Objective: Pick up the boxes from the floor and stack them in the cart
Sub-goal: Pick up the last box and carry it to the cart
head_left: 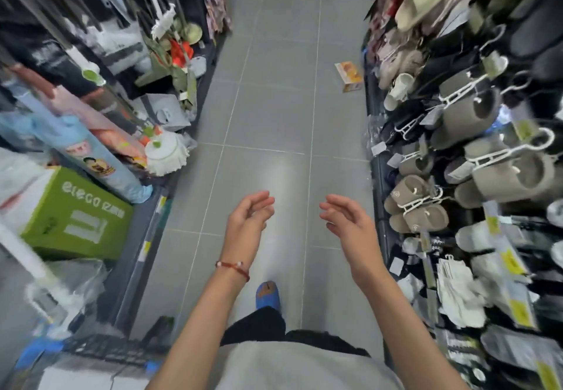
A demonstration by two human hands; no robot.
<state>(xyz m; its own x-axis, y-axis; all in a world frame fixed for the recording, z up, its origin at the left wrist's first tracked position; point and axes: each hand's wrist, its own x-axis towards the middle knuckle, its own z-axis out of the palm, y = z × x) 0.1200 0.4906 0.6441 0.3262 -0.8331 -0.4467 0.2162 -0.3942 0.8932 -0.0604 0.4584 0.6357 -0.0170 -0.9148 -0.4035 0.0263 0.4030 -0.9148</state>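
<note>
Floor (268, 100): grey tiles, an aisle between goods racks.
Slipper rack (380, 176): right side, hung with grey slippers (475, 115).
Green carton (76, 216): low on the left side.
Left grip (248, 219), right grip (347, 222): raised over the floor, apart, fingers loosely curled, holding nothing.
Box (349, 76): small, orange, on the floor far ahead, just beside the slipper rack's foot.
Bracelet (233, 266): red, left wrist.

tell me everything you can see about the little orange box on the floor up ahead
The orange box is a small rectangular carton, seemingly cardboard, with a yellow-orange printed top and paler end face; print too blurred to read. It lies flat on the grey tiled floor, skewed to the tile lines, beside the base of the slipper rack. Nothing lies on it.
</note>
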